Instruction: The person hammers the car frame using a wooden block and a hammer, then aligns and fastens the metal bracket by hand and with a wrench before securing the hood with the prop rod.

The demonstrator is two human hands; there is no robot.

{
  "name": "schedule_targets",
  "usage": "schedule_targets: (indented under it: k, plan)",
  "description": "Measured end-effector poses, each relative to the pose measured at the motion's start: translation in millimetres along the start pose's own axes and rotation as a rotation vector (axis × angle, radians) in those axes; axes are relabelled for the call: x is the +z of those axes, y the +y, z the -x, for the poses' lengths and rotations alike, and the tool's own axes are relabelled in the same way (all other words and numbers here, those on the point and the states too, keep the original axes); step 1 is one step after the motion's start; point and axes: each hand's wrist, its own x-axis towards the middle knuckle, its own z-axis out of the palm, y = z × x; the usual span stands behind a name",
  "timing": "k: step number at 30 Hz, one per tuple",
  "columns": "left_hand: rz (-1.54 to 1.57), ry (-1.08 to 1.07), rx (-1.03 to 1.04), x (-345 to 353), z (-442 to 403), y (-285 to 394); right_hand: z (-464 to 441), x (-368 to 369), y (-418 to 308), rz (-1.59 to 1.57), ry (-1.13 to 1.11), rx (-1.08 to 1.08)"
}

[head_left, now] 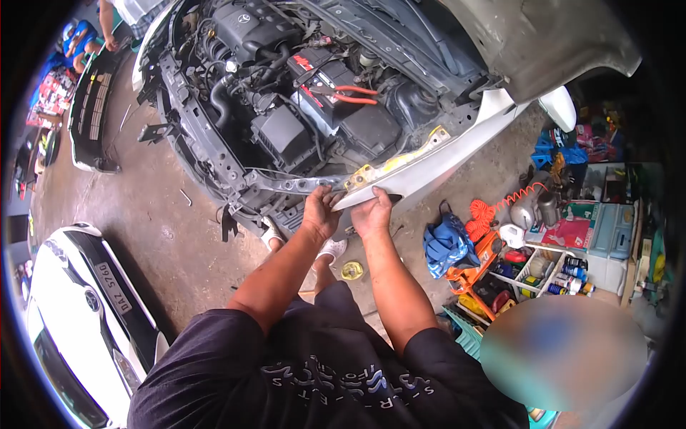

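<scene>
"White fender: where was it observed?"

"It was seen along one side edge of the engine bay, its narrow tip at the bay's near corner."

"How was the tip held?"

"It was gripped by the right hand, thumb on top. The left hand was bent at the same tip; whether it was closed there could not be told."

"Inside that edge?"

"Orange-handled pliers were noted, laid across the battery."
</scene>
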Motion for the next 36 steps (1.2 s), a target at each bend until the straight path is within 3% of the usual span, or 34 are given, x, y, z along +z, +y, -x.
schedule_targets:
  k: [4, 9, 12, 15, 17, 18, 19, 21, 22, 23, 25, 26, 27, 29, 30, 36]
  plan:
    - [-0.051, -0.013, -0.001, 3, -3, -6, 8, 10, -3, -0.04, -0.024, -0.031]
    - [-0.155, 0.064, -0.09, 10, 8, 0, 12, 24, -6, 0.105, 0.116, -0.023]
    - [-0.222, 0.058, -0.085, 6, -11, 4, 5, 17, -11, 0.113, 0.02, -0.001]
    - [-0.263, 0.109, -0.12, -4, -7, 1, 9, 7, -14, 0.149, 0.066, 0.035]
    - [-0.539, 0.14, -0.147, -5, -3, 11, 4, -2, -19, 0.223, 0.166, 0.169]
    - [-0.771, 0.256, -0.259, 7, 8, 23, 11, 1, -23, 0.421, 0.259, 0.222]
    - [-0.775, 0.254, -0.25, 16, 18, 38, 19, 10, -34, 0.418, 0.25, 0.219]
    - [-1.73, 0.203, 0.171, 36, 44, 68, 42, 36, -59, 1.739, 0.135, 0.273]
    - [-1.849, 0.246, 0.23, 64, 63, 79, 64, 76, -63, 2.071, 0.197, 0.033]
    - [-1.851, 0.244, 0.238, 63, 58, 75, 66, 80, -60, 2.069, 0.197, 0.025]
    - [-2.074, 0.046, 0.827, 63, 26, 70, 55, 93, -59, 2.36, -0.095, -0.592]
    - [-2.17, -0.029, 0.784, 70, 19, 68, 47, 100, -56, 2.453, -0.185, -0.751]
    - [-2.326, -0.011, 0.613, 74, 10, 66, 35, 100, -52, 2.453, -0.173, -0.789]
    - [-2.226, -0.094, 0.296, 58, -20, 65, 11, 95, -44, 2.758, -0.299, -0.683]
    - [-2.223, -0.097, 0.315, 63, -17, 68, 6, 99, -42, 2.82, -0.305, -0.556]
    - [-2.16, -0.083, 0.243, 67, -11, 74, -11, 105, -34, 2.944, -0.287, -0.35]
